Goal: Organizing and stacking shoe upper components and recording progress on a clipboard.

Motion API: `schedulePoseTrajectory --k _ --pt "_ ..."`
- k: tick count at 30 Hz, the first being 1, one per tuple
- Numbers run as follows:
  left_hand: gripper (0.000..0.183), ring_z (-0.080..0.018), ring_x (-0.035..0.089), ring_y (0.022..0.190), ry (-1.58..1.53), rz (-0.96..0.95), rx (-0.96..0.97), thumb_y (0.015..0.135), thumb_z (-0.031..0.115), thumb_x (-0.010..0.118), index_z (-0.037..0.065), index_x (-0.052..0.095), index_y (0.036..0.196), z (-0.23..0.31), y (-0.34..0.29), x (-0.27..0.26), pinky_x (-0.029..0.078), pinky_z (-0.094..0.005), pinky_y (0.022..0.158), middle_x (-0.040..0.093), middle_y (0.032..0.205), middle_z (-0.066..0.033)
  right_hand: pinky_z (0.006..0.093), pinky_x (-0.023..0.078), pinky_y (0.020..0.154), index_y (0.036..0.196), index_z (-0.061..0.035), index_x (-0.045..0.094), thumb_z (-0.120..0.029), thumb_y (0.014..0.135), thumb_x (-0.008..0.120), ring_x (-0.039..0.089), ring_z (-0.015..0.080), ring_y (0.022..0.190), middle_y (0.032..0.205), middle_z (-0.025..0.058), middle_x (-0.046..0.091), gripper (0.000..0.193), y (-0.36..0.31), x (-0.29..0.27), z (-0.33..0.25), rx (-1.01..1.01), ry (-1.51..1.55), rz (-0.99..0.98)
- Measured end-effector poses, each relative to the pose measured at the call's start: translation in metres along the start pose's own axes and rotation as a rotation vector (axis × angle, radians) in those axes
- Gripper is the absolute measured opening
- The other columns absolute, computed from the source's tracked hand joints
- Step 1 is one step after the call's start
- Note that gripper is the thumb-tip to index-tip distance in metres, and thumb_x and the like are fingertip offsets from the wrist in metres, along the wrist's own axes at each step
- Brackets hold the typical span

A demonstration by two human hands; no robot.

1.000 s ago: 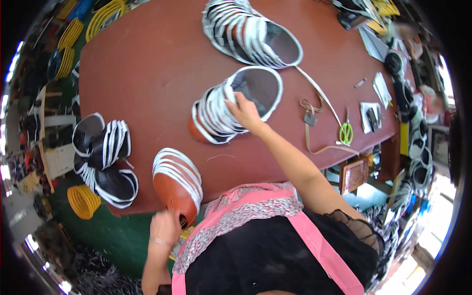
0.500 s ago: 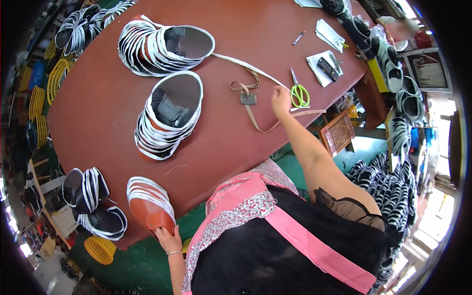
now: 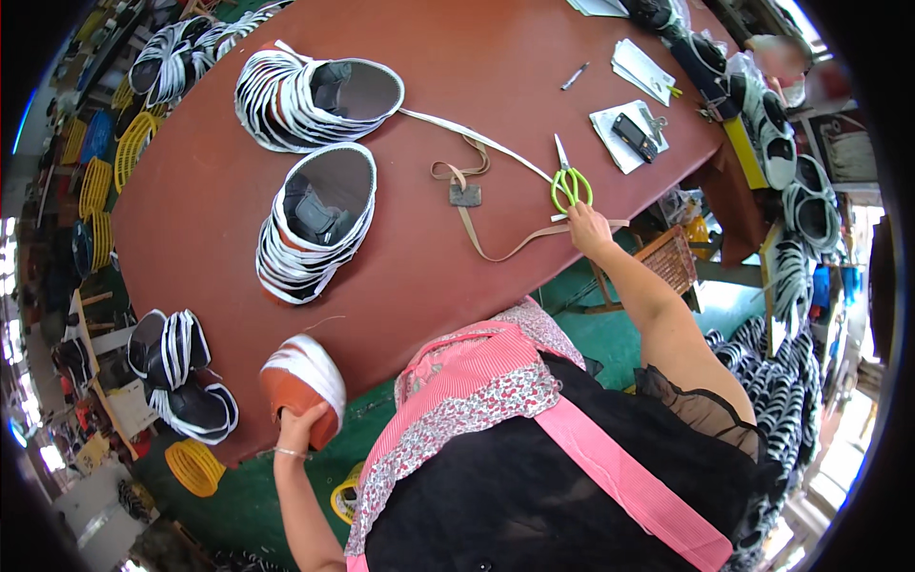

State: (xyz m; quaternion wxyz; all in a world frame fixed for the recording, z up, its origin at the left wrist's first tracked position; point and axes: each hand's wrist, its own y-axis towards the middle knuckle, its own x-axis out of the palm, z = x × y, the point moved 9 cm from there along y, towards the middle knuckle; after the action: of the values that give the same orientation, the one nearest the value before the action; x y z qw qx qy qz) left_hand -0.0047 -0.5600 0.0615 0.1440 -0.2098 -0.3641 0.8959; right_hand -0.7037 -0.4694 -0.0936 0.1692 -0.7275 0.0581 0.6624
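Note:
My left hand point(image 3: 303, 425) grips a stack of orange shoe uppers point(image 3: 303, 376) with white edging, tilted at the near left table edge. Across the table, at the right, my right hand point(image 3: 589, 229) has its fingers closed at the green handles of a pair of scissors point(image 3: 572, 183), which lie with blades pointing away. A white strip point(image 3: 477, 135) runs from a far stack of uppers point(image 3: 276, 103) to beside the scissors. Closer to me stands a second stack of white-edged uppers point(image 3: 303, 250). A tan strap point(image 3: 474, 234) with a dark square piece point(image 3: 465, 195) lies near the scissors.
The reddish-brown table point(image 3: 448, 286) holds a clipboard point(image 3: 610, 143) with a black phone point(image 3: 635, 138), a pen point(image 3: 576, 76) and papers point(image 3: 642, 71). Black-and-white uppers point(image 3: 176, 367) sit at the left edge. Below is a yellow basket point(image 3: 195, 467). A wooden stool point(image 3: 667, 259) stands at right.
My right hand has drawn nearer, from beside the white strip's end to the scissors' handles. My left hand has turned and tilted the orange uppers.

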Motion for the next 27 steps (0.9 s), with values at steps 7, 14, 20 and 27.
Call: schedulePoseTrajectory --k 7,14,20,27 --pt "0.075 -0.0411 0.040 0.147 -0.946 -0.581 0.250 0.099 0.043 0.047 0.002 0.031 0.160 0.054 0.033 0.083 0.029 -0.0551 0.123 0.040 0.160 -0.0220 0.0450 0.056 0.085 0.104 -0.0094 0.056 -0.007 0.083 0.065 0.065 0.0312 0.105 0.104 0.0114 0.059 0.023 -0.012 -0.022 -0.033 -0.154 -0.022 0.169" --pt "0.080 -0.0380 0.049 0.141 -1.287 -0.492 0.069 0.104 0.066 0.035 0.003 0.044 0.153 -0.008 0.160 0.148 0.037 -0.0542 0.119 0.050 0.155 -0.0175 0.0478 0.054 0.077 0.107 -0.0146 0.061 -0.012 0.094 0.054 0.065 0.0344 0.100 0.109 0.0109 0.058 0.015 0.018 0.001 -0.027 -0.236 0.026 0.015" --pt "0.092 -0.0356 0.051 0.140 -1.274 -0.593 0.050 0.096 0.072 0.049 0.001 0.042 0.153 0.005 0.130 0.149 0.038 -0.0518 0.119 0.050 0.154 -0.0191 0.0524 0.052 0.080 0.106 -0.0061 0.057 -0.014 0.099 0.060 0.065 0.0429 0.094 0.100 0.0174 0.066 0.011 0.015 -0.008 -0.046 -0.065 0.326 -0.015" --pt "0.065 -0.0356 0.060 0.130 -1.346 -0.673 -0.028 0.100 0.046 0.060 0.000 0.052 0.145 0.007 0.136 0.153 0.041 -0.0508 0.117 0.061 0.142 -0.0192 0.0340 0.058 0.072 0.105 -0.0044 0.056 -0.012 0.105 0.054 0.070 0.0224 0.083 0.096 0.0129 0.064 0.008 0.011 -0.066 -0.300 0.025 1.394 -0.383"
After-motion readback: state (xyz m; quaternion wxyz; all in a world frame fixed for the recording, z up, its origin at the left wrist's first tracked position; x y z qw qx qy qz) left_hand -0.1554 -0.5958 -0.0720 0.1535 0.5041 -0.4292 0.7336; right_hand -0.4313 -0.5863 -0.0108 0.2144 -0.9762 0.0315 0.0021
